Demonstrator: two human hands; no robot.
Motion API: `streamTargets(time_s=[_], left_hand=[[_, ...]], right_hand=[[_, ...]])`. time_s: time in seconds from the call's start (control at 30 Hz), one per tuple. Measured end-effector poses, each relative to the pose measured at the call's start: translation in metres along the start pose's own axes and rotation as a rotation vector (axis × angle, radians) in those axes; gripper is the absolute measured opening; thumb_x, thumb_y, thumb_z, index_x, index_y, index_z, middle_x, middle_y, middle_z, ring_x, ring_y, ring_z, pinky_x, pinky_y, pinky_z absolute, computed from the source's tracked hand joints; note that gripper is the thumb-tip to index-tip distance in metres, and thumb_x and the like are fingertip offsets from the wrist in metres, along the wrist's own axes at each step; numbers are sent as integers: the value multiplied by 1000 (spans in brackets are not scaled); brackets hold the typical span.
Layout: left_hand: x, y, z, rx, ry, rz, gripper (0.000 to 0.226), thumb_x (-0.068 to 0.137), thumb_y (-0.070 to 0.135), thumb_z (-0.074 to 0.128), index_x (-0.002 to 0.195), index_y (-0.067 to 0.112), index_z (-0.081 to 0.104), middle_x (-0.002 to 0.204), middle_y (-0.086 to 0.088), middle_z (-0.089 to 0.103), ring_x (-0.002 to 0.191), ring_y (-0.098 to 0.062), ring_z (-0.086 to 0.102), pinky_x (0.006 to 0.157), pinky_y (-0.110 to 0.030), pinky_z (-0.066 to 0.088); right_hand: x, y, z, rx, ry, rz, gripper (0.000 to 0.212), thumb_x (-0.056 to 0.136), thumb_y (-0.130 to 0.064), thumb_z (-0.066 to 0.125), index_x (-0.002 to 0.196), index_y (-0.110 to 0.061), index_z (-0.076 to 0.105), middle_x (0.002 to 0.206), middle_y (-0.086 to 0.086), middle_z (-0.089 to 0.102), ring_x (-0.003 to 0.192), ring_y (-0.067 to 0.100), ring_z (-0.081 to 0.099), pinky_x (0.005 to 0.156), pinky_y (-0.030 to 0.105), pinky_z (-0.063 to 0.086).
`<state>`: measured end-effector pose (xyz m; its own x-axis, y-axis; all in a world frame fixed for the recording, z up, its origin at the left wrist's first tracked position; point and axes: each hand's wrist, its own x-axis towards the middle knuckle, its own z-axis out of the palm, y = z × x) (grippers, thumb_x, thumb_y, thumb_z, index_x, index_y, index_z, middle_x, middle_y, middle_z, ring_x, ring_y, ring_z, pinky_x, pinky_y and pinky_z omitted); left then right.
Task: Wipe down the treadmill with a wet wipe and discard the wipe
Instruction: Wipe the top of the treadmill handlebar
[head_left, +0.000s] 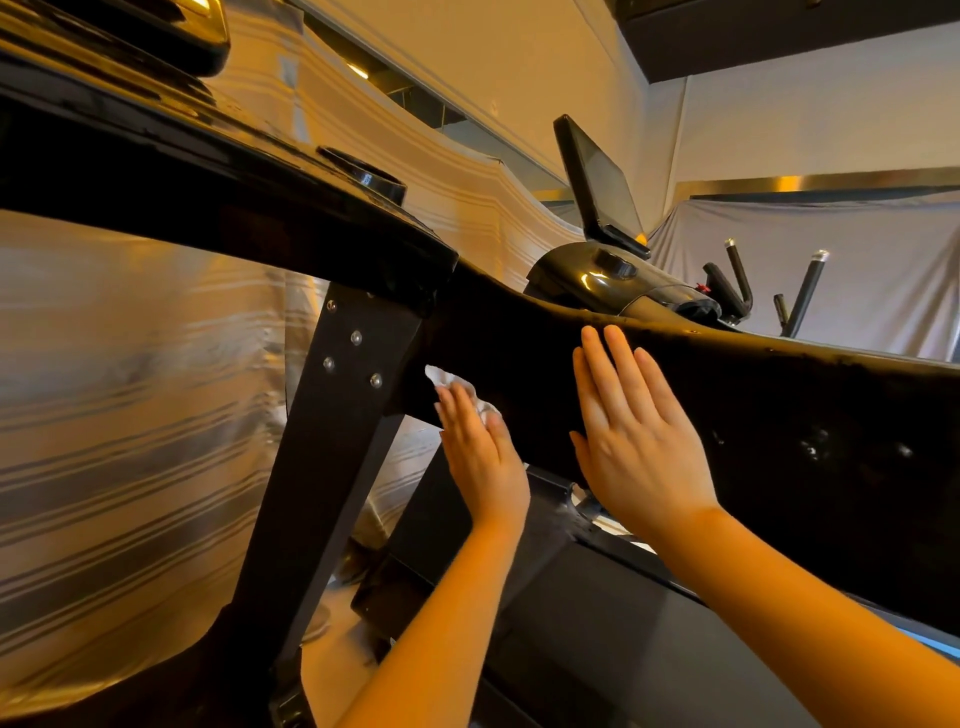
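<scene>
head view: the left hand (480, 452) presses a white wet wipe (457, 387) flat against the side of the black treadmill (779, 415) handrail, just beside the bolted upright post (332, 415) — fingers straight over it. the right hand (636, 441) rests farther from the post on the same rail — fingers straight, together, holding nothing.

Left hand (480, 457) flat, fingers straight, pressing a wipe (457, 387) onto the treadmill arm (779, 415), right hand (636, 431) flat beside it, both forearms outstretched
</scene>
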<state>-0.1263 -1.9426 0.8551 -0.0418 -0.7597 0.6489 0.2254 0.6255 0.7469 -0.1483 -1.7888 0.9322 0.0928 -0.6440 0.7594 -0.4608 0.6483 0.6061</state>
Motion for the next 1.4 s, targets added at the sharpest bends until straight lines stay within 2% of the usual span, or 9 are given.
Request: streamTargets(time_s=[0.1,0.23,0.4,0.57,0.77,0.87,1.07,1.2,1.4], left_hand=[[-35,2,0,-1,-45,134,55,103,49,18,152,29,7,163,6,7,150,-6,1,122,-44,17],[-40,7,5,52,-81,210,56,104,45,17,154,22,9,164,4,7,151,-8,0,122,-44,17],[14,42,12,130,-84,304,59,103,41,17,156,16,10,164,0,6,150,-7,-1,121,-24,0],[-11,16,6,93,-98,371,53,107,39,19,153,14,21,162,-1,17,151,-13,10,122,-40,14],[0,22,6,179,-138,404,54,105,44,14,153,18,10,163,-1,9,151,-13,3,122,-34,7],[10,34,9,134,-121,398,55,105,43,15,153,16,13,163,-2,12,151,-13,5,122,-34,9],[-38,1,8,125,-150,469,50,107,29,25,153,12,18,163,-4,16,151,-20,12,119,-49,24],[-16,25,10,146,-152,463,54,107,37,18,154,12,16,163,-5,13,151,-18,7,121,-44,19],[3,40,12,184,-132,536,52,105,25,27,153,11,14,162,-6,13,151,-19,10,122,-41,18]], right_hand=[[-17,5,-6,129,35,54,65,103,-34,38,152,5,19,161,24,8,151,36,3,123,47,1],[-41,19,-9,121,22,99,70,99,-41,29,151,6,22,162,24,11,151,35,3,123,47,1],[-47,30,-5,82,10,74,69,100,-40,29,152,6,20,161,24,9,151,36,2,123,47,-1],[-47,29,-3,31,-7,58,69,102,-40,24,153,6,16,161,25,6,151,37,1,123,47,-1],[-48,29,-3,8,-17,57,69,103,-41,23,153,6,14,161,26,5,151,37,0,123,47,-2],[-48,29,-2,6,-10,56,69,103,-41,23,153,6,13,162,25,5,151,36,0,123,47,-2],[-49,29,-2,9,-3,61,69,103,-41,23,153,5,14,162,24,5,151,35,-1,123,46,-2],[-49,29,-2,-3,-11,62,69,103,-41,24,153,5,13,162,25,4,151,35,-2,123,46,-3],[-49,30,-1,1,-12,55,69,102,-41,25,153,4,14,162,25,5,151,35,-2,123,46,-3]])
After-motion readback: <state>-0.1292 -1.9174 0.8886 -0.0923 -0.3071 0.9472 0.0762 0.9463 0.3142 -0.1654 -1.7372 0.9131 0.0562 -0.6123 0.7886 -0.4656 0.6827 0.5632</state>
